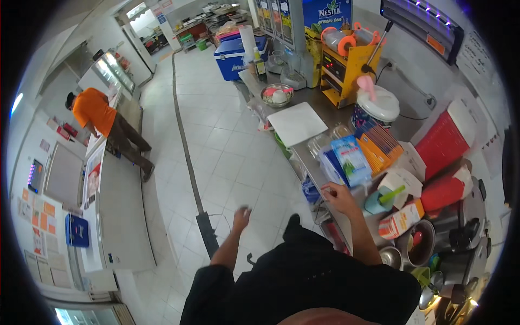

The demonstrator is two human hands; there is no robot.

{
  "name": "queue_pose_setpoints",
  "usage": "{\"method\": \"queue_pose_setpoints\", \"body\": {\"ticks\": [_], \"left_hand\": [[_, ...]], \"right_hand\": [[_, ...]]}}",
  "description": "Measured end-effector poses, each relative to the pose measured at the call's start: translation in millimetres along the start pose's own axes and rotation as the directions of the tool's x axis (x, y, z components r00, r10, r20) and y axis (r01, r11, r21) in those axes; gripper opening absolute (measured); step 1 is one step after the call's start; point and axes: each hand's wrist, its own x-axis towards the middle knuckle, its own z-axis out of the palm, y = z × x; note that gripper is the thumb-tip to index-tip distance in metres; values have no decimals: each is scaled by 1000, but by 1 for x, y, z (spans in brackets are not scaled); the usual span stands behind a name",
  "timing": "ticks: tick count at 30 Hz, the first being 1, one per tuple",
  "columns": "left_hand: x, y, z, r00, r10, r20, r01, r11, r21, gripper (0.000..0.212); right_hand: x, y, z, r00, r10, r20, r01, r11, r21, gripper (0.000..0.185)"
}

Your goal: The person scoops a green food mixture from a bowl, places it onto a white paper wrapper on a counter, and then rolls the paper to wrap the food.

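Observation:
My left hand (pixel 242 217) hangs over the tiled floor, slightly blurred, with its fingers curled; whether anything is in it I cannot tell. At the front edge of the steel table (pixel 305 151), my right hand (pixel 339 197) is held with bent fingers apart and nothing visible in it. Just beyond that hand lies a blue and white plastic package (pixel 352 159) beside an orange box (pixel 380 146). A teal cup (pixel 375 202) with a green handle sticking out stands to its right. Clear plastic containers (pixel 319 145) sit behind the package.
A white board or sheet (pixel 297 123), a metal bowl (pixel 277 95) and a yellow cup-sealing machine (pixel 345 71) occupy the table's far part. A blue cooler (pixel 233 57) stands beyond. Across the tiled floor (pixel 215 162), a person in orange (pixel 95 109) leans over a white chest freezer (pixel 120 203).

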Motion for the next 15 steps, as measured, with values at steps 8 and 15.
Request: {"method": "queue_pose_setpoints", "body": {"ticks": [8,15], "left_hand": [[427,214,40,958,242,152,-277,916,291,58],[645,260,107,782,519,346,-623,624,472,72]], "right_hand": [[238,1,5,999,17,34,-14,997,-74,20],[431,-3,-18,995,83,-62,-86,994,-61,21]]}}
